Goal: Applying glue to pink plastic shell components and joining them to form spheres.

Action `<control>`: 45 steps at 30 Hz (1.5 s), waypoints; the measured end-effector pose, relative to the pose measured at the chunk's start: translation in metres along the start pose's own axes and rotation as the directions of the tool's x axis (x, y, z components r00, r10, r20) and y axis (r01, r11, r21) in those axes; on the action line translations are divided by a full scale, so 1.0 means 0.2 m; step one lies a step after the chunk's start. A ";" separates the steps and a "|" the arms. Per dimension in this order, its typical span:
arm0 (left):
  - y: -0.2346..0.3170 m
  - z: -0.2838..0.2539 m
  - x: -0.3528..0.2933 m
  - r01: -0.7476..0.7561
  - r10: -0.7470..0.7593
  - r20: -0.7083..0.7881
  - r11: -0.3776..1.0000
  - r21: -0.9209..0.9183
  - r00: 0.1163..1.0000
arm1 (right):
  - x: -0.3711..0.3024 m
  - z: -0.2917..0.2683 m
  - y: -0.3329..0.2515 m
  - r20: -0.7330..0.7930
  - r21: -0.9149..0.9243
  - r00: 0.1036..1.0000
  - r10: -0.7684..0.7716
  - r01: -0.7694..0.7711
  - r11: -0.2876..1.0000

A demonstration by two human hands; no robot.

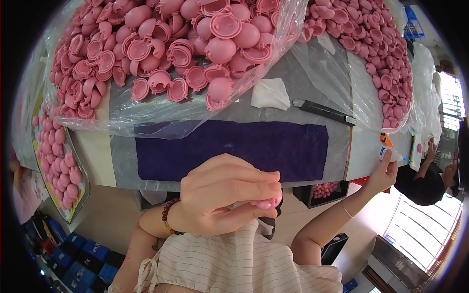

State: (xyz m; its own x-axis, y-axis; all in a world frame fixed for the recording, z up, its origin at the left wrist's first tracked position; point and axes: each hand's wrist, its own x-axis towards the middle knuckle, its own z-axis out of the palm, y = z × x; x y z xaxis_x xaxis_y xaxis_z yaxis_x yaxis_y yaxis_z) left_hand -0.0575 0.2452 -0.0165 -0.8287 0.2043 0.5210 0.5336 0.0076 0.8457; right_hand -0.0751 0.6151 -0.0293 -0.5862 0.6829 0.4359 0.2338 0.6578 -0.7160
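Note:
In front of my body, my left hand [227, 195] is closed on a small pink plastic piece [267, 202], mostly hidden by the fingers. Out at the right edge of the table, my right hand [383, 173] grips a small white squeeze bottle [386, 153] with a thin blue tip. A dark purple cloth [229, 149] lies flat just beyond my left hand. Behind it, a heap of pink plastic shell halves [220, 50], some domed side up and others showing their hollow, rests on clear plastic sheeting [161, 128].
A second heap of pink shells [376, 49] covers the far right. A tray of round pink pieces [56, 161] stands at left. On the table lie a white cloth [270, 94], a black-handled cutter [325, 112] and an orange object [386, 140]. Another person [427, 180] is at right.

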 end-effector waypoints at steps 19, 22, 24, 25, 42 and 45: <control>0.03 0.01 0.02 0.038 -0.040 0.033 0.998 0.056 0.999 | -0.55 0.19 -0.53 0.303 0.889 0.808 -0.506 -0.048 0.456; 0.02 0.00 0.02 0.022 -0.025 0.040 0.997 0.080 0.999 | -0.57 0.21 -0.54 0.335 0.883 0.794 -0.508 -0.077 0.463; 0.01 -0.01 0.02 0.011 -0.014 0.035 0.996 0.090 0.999 | -0.58 0.22 -0.54 0.349 0.871 0.797 -0.493 -0.083 0.483; 0.00 -0.02 0.01 -0.009 0.003 0.064 0.996 0.094 0.998 | -0.59 0.22 -0.54 0.364 0.857 0.807 -0.465 -0.094 0.507; -0.01 -0.11 0.00 0.492 -0.461 0.350 0.235 -0.838 0.816 | -0.60 0.24 -0.55 0.351 0.844 0.889 -0.292 -0.166 0.510; 0.05 -0.12 0.00 0.476 -0.528 0.334 0.157 -0.865 0.781 | -0.60 0.22 -0.55 0.383 0.850 0.868 -0.317 -0.197 0.488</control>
State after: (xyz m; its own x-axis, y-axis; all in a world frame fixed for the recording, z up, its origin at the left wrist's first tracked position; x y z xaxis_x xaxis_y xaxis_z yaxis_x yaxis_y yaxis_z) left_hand -0.0570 0.2219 -0.0049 -0.8727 0.4820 -0.0783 -0.4566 -0.7486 0.4806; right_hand -0.0646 0.4464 -0.0278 -0.8799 0.2621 0.3963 -0.4299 -0.0835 -0.8990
